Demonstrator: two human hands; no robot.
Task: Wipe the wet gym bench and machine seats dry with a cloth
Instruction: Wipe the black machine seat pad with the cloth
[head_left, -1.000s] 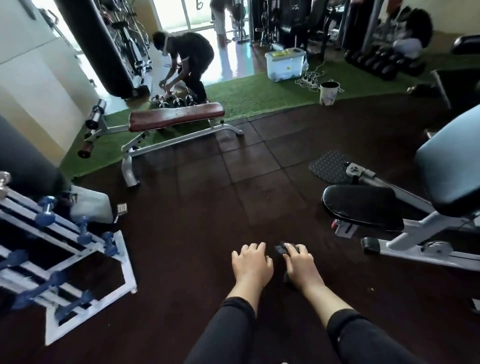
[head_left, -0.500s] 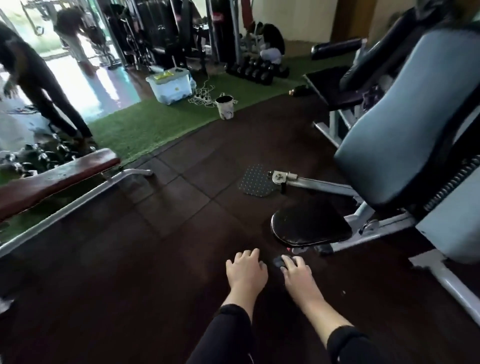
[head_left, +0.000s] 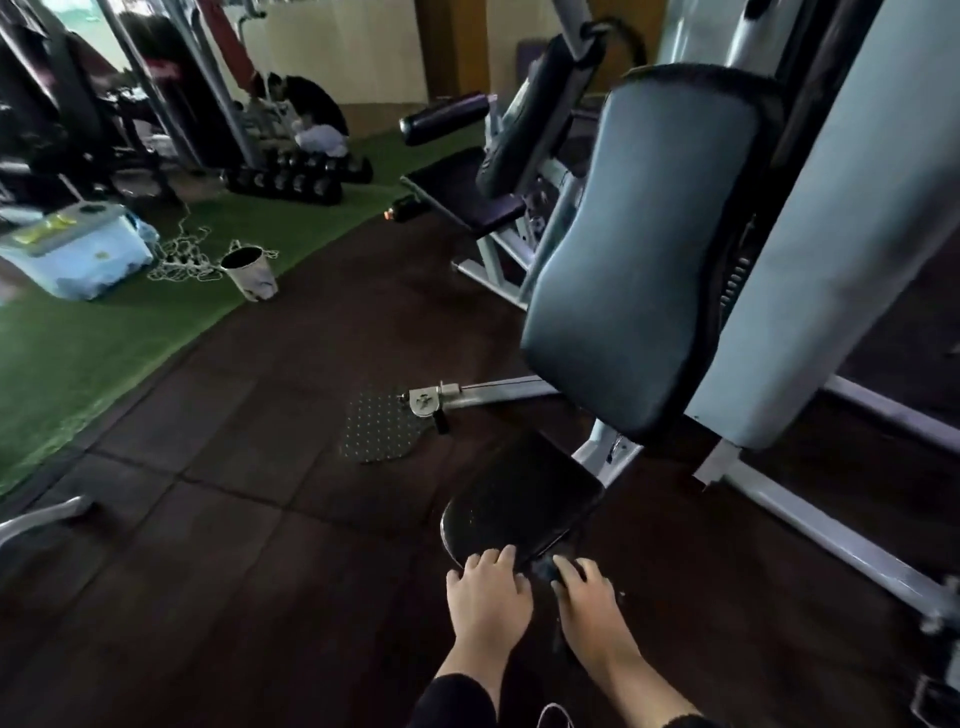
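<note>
Fingers (head_left: 563, 565) of your right hand (head_left: 592, 610) curl over a small dark bunched cloth (head_left: 544, 570) and pinch it, though so little of the fabric shows that how firmly you hold it is hard to tell. Your left hand (head_left: 488, 597) sits just beside it, its fingers relaxed and spread, their tips at the near rim of the round black padded machine seat (head_left: 519, 506); whether they press on it or only hover I cannot tell.

Judging from the head view, you are at the approach step for this seat: the cloth sits at its near edge, between your two hands, and has not yet been spread over the pad. The next move likely calls for pushing the cloth forward onto the seat and sweeping it across the whole pad, then up the tall grey-blue upholstered backrest (head_left: 644, 249) that rises behind it. No wetness is clear in this dim light.
</note>
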